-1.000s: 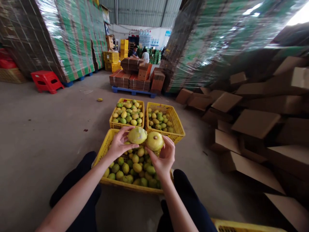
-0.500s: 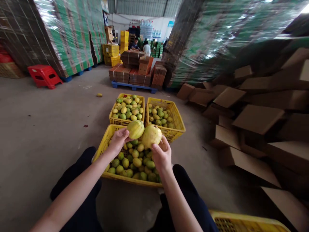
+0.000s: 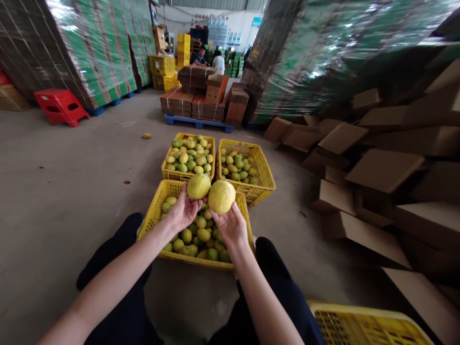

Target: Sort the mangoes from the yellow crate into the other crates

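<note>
My left hand (image 3: 185,209) holds a yellow-green oval fruit (image 3: 199,186), its fingers curled under and around the near side. Beside it, my right hand (image 3: 232,223) cradles a rounder, yellower fruit (image 3: 222,196) from below. The two fruits are close together, raised over the near yellow crate (image 3: 153,211). Inside that crate lie many similar green and yellow fruits (image 3: 203,235), partly covered by my hands. I cannot tell the exact kind of fruit.
Two more yellow crates of fruit, a left one (image 3: 172,176) and a right one (image 3: 264,170), stand beyond. Cardboard boxes (image 3: 384,170) are heaped at right. A red stool (image 3: 62,106), a loose fruit (image 3: 146,136) and a pallet of flattened cartons (image 3: 199,122) are farther off. Two people sit behind.
Both fruits have been turned in my hands, showing different sides. My left palm now faces up more, with the fingers under its fruit. The view has tilted slightly downward.
</note>
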`<move>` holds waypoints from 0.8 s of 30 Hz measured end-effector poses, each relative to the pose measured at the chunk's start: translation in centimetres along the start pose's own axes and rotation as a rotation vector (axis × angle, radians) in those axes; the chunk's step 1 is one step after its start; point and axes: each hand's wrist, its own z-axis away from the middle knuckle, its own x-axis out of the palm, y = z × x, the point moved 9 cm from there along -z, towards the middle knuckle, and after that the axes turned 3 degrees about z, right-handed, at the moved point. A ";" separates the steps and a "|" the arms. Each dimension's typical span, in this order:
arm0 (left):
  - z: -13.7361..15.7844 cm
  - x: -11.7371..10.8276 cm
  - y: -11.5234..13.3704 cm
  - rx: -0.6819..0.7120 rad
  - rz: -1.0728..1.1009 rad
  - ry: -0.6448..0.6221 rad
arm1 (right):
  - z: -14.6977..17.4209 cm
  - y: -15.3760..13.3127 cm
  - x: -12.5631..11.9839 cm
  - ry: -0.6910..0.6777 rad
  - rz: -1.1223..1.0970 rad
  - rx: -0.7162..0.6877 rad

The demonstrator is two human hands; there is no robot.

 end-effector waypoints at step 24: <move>-1.8 -2.6 -1.3 -0.065 -0.366 0.060 | -0.7 -3.0 -1.1 0.071 -0.474 0.092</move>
